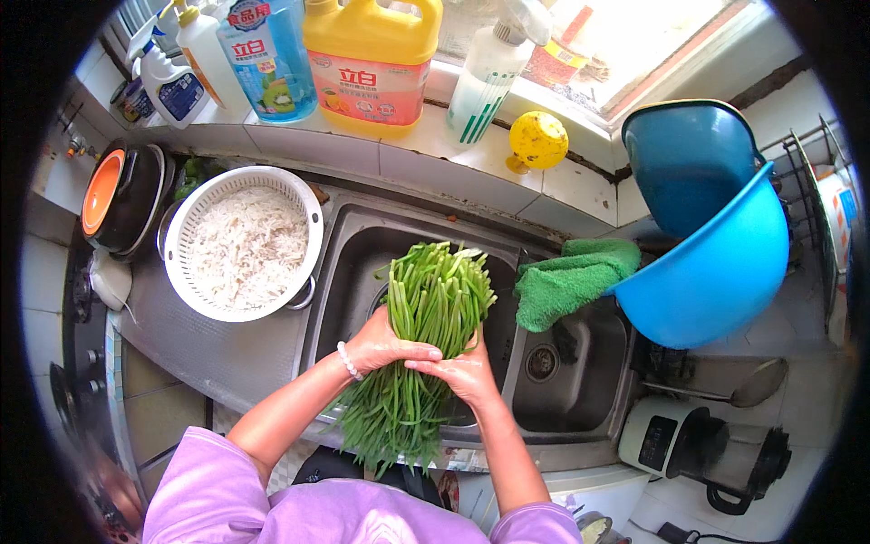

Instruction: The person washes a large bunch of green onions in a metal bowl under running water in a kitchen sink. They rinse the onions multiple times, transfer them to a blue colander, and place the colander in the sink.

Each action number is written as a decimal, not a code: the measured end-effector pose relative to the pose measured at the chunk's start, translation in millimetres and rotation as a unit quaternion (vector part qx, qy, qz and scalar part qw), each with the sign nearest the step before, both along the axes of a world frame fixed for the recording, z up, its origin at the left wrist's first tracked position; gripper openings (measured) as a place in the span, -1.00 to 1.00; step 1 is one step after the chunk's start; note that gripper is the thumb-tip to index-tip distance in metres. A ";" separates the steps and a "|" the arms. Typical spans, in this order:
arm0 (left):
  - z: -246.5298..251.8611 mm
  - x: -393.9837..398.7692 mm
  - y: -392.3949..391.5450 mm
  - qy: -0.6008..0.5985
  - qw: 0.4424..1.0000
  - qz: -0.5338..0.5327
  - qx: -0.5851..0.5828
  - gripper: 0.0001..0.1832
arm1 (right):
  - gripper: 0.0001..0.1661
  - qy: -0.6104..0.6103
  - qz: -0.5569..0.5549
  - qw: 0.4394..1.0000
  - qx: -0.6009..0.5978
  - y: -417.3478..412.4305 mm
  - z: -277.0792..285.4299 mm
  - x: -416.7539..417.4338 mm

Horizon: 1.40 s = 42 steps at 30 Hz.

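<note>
A thick bunch of long green leafy stalks [435, 306] is held over the larger basin of a stainless steel double sink [353, 238]. My left hand [387, 345], with a beaded bracelet at the wrist, wraps the bunch from the left. From the right, my right hand [465, 370] grips it, and both thumbs lie across the stalks. The pale cut ends point away from me; the darker leaf tips hang over the sink's front edge. Both hands look wet. Left of the basin, a white plastic colander [178, 272] holds pale shredded pieces.
A green cloth [571, 279] lies over the divider at the smaller basin. Blue plastic basins [714, 272] lean at the right, above a blender [707, 442] and a ladle [758, 384]. Bottles, including a yellow detergent jug [370, 68], line the tiled ledge. Dark pots [136, 197] stand far left.
</note>
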<state>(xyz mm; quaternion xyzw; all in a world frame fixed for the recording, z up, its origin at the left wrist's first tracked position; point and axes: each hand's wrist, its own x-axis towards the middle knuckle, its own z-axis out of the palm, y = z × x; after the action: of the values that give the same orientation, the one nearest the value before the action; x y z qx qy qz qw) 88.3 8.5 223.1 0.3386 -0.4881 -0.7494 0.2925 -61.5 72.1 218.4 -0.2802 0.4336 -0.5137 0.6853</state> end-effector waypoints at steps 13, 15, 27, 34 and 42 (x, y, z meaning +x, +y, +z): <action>14.6 -14.3 -11.2 -0.082 0.895 -0.025 -0.437 -0.10 | -0.28 0.119 -0.001 0.982 -0.149 24.5 3.0 -27.5; -10.7 -19.1 -17.8 -0.072 0.871 -0.055 -0.482 -0.06 | -0.29 0.274 0.005 0.942 -0.196 38.2 -66.8 -35.0; -213.8 -42.3 -17.9 -0.141 0.988 -0.043 -0.052 -0.32 | 0.02 0.307 -0.118 0.944 -0.033 -0.6 -239.8 -29.9; -71.6 -27.6 1.5 -0.041 0.976 -0.001 -0.214 -0.35 | -0.20 0.498 -0.034 0.860 -0.104 32.9 -104.5 -20.1; 16.7 -12.8 31.2 0.053 0.904 -0.052 -0.420 -0.42 | -0.47 0.491 -0.034 0.844 -0.214 59.1 1.5 -32.2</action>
<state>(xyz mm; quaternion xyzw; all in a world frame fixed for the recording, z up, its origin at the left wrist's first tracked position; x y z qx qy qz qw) 75.5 39.7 239.8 0.1187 -0.7584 -0.5056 0.3939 -93.6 131.2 219.9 -0.6208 0.6020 -0.4115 0.2878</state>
